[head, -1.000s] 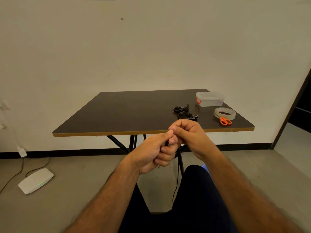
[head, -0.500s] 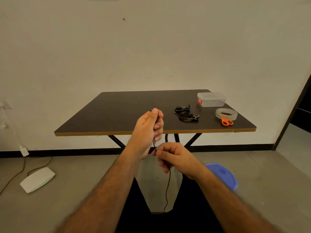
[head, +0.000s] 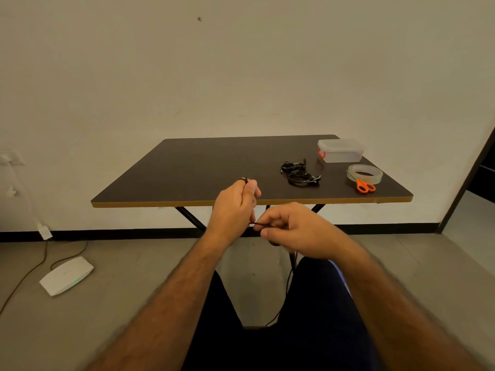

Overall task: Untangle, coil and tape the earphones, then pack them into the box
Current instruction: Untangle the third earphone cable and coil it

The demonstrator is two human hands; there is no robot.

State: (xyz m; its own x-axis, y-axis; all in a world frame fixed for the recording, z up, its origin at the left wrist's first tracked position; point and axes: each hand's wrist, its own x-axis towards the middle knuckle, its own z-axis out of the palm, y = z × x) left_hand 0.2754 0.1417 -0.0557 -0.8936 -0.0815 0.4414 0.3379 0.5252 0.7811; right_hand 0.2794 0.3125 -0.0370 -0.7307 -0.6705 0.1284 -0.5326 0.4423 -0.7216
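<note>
The person sits back from the desk [head: 214, 167], both hands raised in front of its near edge. The left hand [head: 233, 210] is the higher one, its fingers curled into a grip around a black earphone cable [head: 263, 224]; a small loop of that cable pokes out above the knuckles. From the underside of this hand the cable runs sideways, pulled fairly straight, into the right hand [head: 297, 231], which sits lower and just beside the left. There the thumb and forefinger pinch it, the other fingers curled loosely. Below the right hand the cable drops down between the person's knees toward the floor.

On the desk, well apart from the hands, lie two more bundles of black earphones [head: 298, 174], one just behind the other, right of centre. Beyond them, at the far right corner, stands a clear plastic box [head: 340, 151] with its lid on and a red clasp. Near the right edge a roll of clear tape [head: 364, 174] lies flat, and orange-handled scissors [head: 364, 186] rest against its near side.
</note>
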